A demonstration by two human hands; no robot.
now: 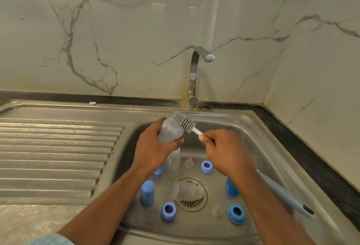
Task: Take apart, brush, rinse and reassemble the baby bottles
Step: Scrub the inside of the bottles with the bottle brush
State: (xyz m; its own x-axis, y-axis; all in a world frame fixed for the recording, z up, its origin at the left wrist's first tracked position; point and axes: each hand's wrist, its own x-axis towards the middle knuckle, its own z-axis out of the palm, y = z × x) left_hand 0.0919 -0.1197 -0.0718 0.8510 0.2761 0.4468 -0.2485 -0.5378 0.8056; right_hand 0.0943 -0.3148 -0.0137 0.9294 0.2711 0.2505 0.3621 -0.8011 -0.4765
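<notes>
A chrome tap [193, 77] stands upright at the back, its spout bent toward the right. Behind the tap rises a pale marble wall [136, 30] with grey veins. Below the tap sinks a steel sink [253, 122], with a round drain strainer [191, 204] in its floor. Left of the tap runs a ribbed drainboard [58, 147]. Right of the tap, a dark desk [303, 137] edge borders the wall.
</notes>
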